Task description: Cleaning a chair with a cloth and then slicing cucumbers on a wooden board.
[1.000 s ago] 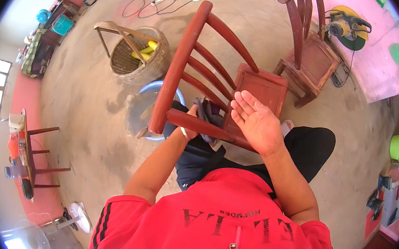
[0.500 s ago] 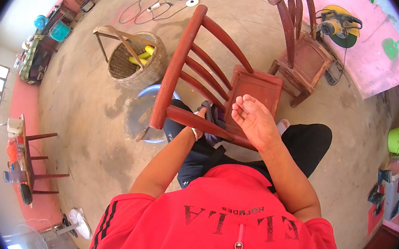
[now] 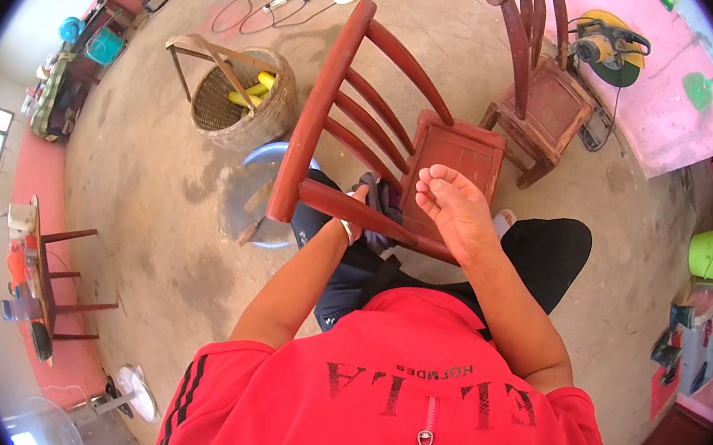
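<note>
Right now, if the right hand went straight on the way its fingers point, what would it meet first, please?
Probably the nearer red chair's back slats; depth is unclear, so the right hand may pass above them.

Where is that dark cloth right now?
In the head view, the dark cloth is near the middle, at the person's left hand and just left of the red chair's seat, partly hidden behind a chair rail.

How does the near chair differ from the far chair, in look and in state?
The near chair is evenly red; the far chair is browner, with worn edges. The near chair has the left hand and a dark cloth beside it; the far chair has no hand near. Both have slatted backs and squarish seats.
</note>
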`<action>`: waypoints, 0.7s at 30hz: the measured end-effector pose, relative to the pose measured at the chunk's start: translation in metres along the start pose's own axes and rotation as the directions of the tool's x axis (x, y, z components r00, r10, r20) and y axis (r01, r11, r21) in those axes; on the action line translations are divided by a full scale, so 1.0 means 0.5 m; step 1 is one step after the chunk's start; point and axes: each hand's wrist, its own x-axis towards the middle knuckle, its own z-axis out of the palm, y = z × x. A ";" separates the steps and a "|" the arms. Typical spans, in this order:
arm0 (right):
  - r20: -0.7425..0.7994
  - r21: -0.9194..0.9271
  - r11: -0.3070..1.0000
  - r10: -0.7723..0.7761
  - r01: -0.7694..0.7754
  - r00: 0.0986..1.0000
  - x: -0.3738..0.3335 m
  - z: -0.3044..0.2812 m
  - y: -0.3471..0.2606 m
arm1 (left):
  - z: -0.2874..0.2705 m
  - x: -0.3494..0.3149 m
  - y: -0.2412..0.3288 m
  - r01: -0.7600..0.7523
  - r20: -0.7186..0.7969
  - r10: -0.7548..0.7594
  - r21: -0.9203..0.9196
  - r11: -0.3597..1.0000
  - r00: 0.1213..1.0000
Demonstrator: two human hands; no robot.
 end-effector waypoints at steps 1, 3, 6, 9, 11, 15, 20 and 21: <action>-0.007 -0.009 1.000 -0.001 0.001 1.000 0.000 0.003 0.000 | 0.001 0.002 0.000 0.008 -0.019 -0.008 -0.007 1.000 1.000; -0.016 -0.020 1.000 0.001 -0.001 1.000 0.002 0.004 0.001 | 0.002 0.002 -0.004 -0.012 -0.025 0.012 0.004 1.000 1.000; -0.024 -0.044 0.999 0.001 -0.002 1.000 0.006 0.001 0.005 | -0.001 0.012 -0.006 -0.010 -0.034 0.011 0.010 1.000 0.999; -0.026 -0.049 0.999 0.007 -0.008 1.000 0.009 -0.003 0.011 | -0.013 0.025 -0.009 0.027 -0.016 -0.027 -0.031 0.999 1.000; -0.051 -0.072 0.997 0.007 -0.010 0.999 0.010 -0.006 0.013 | -0.018 0.026 -0.013 0.044 0.005 -0.044 -0.066 0.997 0.999; -0.056 -0.072 0.997 0.011 -0.015 0.998 0.011 -0.010 0.016 | -0.015 0.006 -0.008 -0.063 0.090 0.059 0.035 0.997 0.994; -0.050 -0.073 0.997 0.003 -0.007 0.999 0.013 -0.016 0.023 | 0.012 -0.014 -0.001 -0.011 -0.031 0.008 -0.099 0.995 0.999; -0.052 -0.076 0.997 0.004 -0.008 0.999 0.013 -0.017 0.023 | 0.022 -0.028 0.005 -0.036 -0.042 0.033 -0.064 0.997 0.999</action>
